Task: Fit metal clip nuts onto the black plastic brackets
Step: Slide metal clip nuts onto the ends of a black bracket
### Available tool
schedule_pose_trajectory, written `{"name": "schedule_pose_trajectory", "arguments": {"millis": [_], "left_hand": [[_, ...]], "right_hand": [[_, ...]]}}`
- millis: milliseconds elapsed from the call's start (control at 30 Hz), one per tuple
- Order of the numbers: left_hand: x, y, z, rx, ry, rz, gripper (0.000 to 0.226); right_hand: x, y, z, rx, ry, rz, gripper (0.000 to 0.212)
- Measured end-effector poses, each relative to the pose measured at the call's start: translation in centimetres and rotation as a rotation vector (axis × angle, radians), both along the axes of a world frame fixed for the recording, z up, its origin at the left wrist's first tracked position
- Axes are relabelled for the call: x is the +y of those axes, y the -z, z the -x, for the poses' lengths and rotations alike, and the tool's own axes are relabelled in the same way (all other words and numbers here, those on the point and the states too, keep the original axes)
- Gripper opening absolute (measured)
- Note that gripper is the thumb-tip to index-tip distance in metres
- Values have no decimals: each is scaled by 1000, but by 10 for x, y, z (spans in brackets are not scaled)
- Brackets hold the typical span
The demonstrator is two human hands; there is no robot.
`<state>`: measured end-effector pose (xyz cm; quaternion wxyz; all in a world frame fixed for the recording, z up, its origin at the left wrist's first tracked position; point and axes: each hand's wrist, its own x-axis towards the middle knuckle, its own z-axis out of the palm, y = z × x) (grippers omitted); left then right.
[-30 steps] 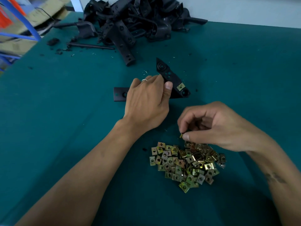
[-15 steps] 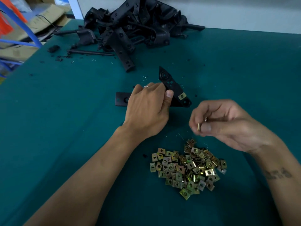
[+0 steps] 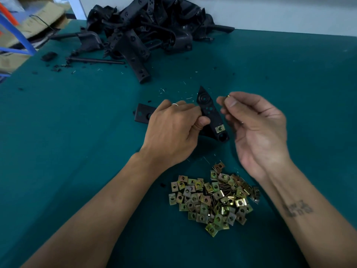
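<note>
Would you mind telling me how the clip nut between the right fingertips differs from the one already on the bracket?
The pinched clip nut is held in the air by the right hand, mostly hidden; the fitted clip nut sits flat on the bracket, hole showing. The pinched one is loose; the fitted one is clipped near the bracket's lower end. Both look brassy.

Teal-green work surface (image 3: pixel 58 151) fills view, matte, flecked with small dark crumbs and pale shavings. Pale grey wall (image 3: pixel 289 14) runs along far edge. Beyond left edge: blue metal frame (image 3: pixel 17 35), brown cardboard (image 3: pixel 38 18) stacked behind it. Light soft, even.
</note>
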<state>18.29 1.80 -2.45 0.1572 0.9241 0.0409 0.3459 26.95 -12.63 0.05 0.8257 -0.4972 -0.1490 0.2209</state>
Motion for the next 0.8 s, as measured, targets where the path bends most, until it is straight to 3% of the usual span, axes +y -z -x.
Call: {"name": "schedule_pose_trajectory", "arguments": {"millis": [200,533,800], "left_hand": [[2,2,1,7,-27,20,31],[-8,-1,-1,-15,15,61,29],[-6,1,-1,-4,-18,85,32]], "right_hand": [[8,0,15,44,71,12,26],[11,0,18,15,151,22,12],[9,-1,15,98,113,41,9]]}}
